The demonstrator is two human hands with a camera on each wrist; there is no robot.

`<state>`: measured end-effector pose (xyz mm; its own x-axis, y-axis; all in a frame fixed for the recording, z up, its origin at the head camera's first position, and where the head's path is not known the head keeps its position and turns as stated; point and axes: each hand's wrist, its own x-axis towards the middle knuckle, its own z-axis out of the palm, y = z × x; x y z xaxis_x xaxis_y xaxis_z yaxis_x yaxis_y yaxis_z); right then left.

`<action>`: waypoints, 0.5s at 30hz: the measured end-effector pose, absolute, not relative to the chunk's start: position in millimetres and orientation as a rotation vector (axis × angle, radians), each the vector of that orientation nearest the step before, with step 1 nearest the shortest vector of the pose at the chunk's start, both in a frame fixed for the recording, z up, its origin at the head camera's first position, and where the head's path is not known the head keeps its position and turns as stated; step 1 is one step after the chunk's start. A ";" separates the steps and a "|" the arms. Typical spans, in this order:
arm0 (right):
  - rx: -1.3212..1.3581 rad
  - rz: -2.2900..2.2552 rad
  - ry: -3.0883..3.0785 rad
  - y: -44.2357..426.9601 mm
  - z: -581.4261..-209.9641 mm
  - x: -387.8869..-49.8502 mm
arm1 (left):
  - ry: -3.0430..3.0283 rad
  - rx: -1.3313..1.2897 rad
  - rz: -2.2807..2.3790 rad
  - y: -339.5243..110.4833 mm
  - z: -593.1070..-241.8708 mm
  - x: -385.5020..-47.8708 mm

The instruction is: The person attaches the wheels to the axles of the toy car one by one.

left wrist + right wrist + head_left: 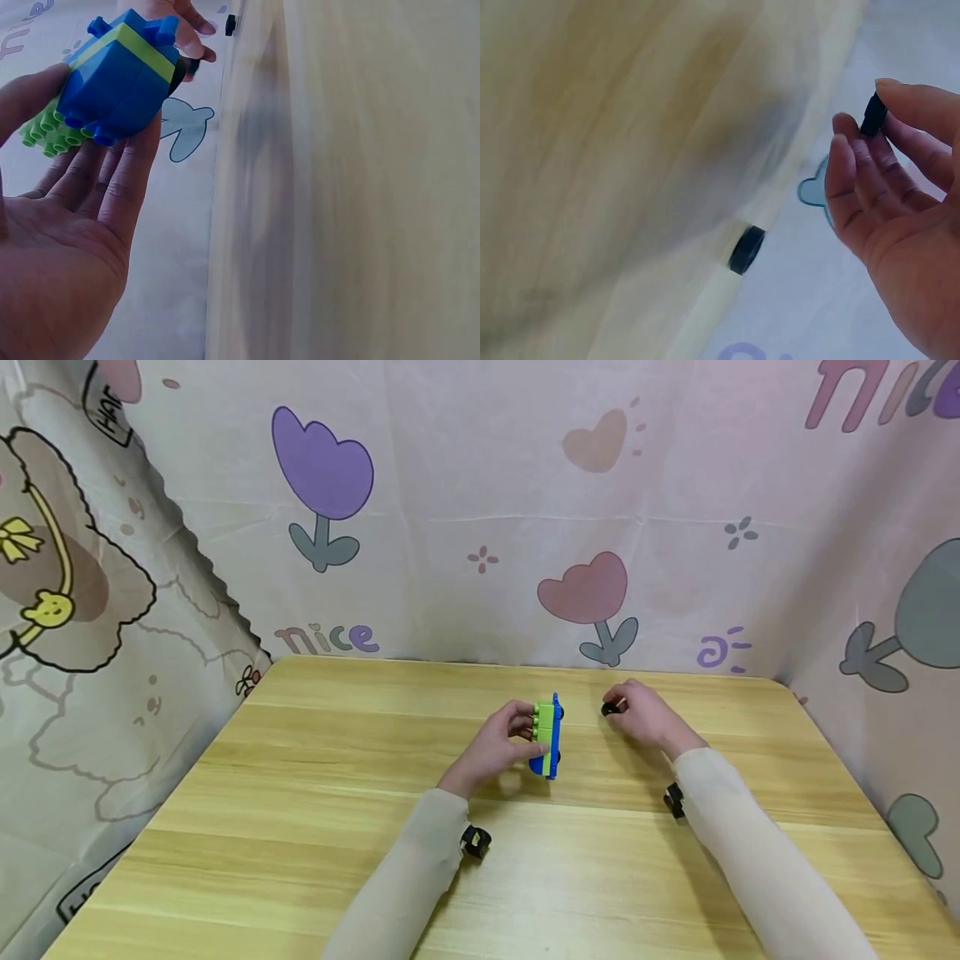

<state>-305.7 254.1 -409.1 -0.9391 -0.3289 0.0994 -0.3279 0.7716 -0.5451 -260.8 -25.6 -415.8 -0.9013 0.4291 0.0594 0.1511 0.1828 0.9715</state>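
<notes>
My left hand (495, 747) holds a toy car (546, 739) built of blue and lime-green blocks, thumb on one side and fingers on the other. The car is turned on its side above the table, its green studs toward my palm and black wheels on the side facing right. In the left wrist view its blue end (120, 94) faces the camera. To the right, my right hand (645, 714) pinches a small black wheel (874, 115) between thumb and fingers. Another black wheel (747, 250) stands on the table near its far edge.
The wooden table (315, 810) reaches back to a patterned cloth (465, 468) hanging behind it and at both sides. Black devices are strapped at the left wrist (476, 842) and right wrist (674, 801).
</notes>
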 end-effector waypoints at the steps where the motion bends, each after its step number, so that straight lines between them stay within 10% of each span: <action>1: -0.548 -0.931 2.958 254.1 -407.9 -303.7 | 2.226 0.566 1.788 -25.4 -416.2 -261.4; 15: -0.669 -1.090 3.008 235.9 -398.4 -277.5 | 2.218 0.560 1.812 -25.6 -418.5 -262.5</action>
